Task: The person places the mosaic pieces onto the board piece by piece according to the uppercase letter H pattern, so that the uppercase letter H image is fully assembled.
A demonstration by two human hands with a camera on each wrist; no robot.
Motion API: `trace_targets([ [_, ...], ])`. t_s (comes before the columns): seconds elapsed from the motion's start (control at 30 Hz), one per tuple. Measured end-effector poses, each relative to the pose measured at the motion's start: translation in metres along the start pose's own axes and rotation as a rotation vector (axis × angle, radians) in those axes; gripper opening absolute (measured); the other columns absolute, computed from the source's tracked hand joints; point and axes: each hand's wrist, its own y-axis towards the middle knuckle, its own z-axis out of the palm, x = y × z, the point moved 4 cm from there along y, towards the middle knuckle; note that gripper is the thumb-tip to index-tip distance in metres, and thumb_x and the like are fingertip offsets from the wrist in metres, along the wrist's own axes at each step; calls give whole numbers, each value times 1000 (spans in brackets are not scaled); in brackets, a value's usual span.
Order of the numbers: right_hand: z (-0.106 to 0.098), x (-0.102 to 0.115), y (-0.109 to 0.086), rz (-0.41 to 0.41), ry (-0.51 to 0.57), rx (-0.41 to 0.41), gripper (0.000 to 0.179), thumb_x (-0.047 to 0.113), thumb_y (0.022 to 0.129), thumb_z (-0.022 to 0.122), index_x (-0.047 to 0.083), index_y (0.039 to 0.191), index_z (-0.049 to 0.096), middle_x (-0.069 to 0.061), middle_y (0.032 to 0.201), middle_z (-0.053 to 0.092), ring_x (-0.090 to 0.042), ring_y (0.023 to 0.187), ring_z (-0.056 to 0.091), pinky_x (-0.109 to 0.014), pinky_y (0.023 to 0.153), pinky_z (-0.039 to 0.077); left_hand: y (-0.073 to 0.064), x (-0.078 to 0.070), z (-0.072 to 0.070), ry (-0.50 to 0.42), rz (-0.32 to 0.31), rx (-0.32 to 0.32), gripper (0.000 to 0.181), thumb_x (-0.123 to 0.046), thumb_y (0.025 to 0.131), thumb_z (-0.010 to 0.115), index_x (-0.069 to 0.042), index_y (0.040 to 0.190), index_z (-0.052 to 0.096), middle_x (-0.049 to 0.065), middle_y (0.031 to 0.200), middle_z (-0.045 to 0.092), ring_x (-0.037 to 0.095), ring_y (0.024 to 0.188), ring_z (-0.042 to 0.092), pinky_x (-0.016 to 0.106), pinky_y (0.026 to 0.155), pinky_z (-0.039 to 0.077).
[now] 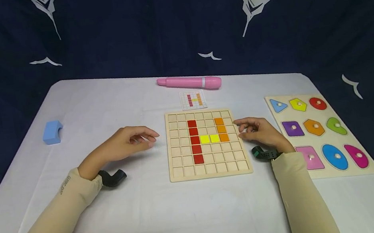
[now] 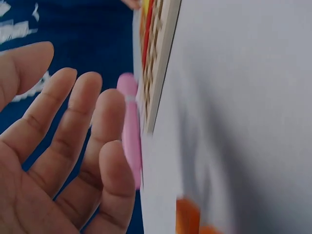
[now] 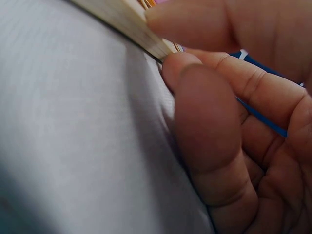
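A square wooden grid board point(image 1: 188, 172) lies on the table between the hands. In it sit a column of red tiles point(image 1: 195, 140), two yellow tiles point(image 1: 209, 139) and three orange tiles point(image 1: 221, 129). Left of the board, my left hand point(image 1: 129, 142) hovers over the cloth with relaxed fingers, palm bare in the left wrist view. My right hand point(image 1: 260, 131) rests at the board's right edge; its thumb tip point(image 3: 165, 22) meets the wooden side while the other fingers bend loosely. Behind the board lies a small card point(image 1: 193, 100) printed with a coloured grid pattern.
A pink pen-shaped object point(image 1: 189, 82) lies at the back. On the right stands a knobbed shape puzzle point(image 1: 295, 114), partly behind the right arm. A blue arch block point(image 1: 52, 132) sits far left. Something orange point(image 2: 187, 214) shows low in the left wrist view.
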Motion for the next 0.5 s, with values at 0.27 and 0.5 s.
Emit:
trace_targets([
  [0.27, 0, -1, 0, -14, 4, -4, 48, -3, 95, 74, -15, 141, 61, -4, 101, 67, -9, 78, 51, -18, 68, 43, -8, 11, -21, -23, -95, -55, 31, -13, 104, 72, -3, 134, 73, 12, 122, 77, 22, 101, 66, 26, 86, 51],
  [0.5, -1, -1, 1, -43, -5, 2, 48, -4, 95, 74, -15, 140, 61, -8, 102, 68, -8, 78, 52, -18, 68, 44, -15, 20, -35, -66, -142, -57, 34, -11, 104, 70, 0, 137, 70, 18, 126, 75, 21, 98, 69, 27, 81, 55],
])
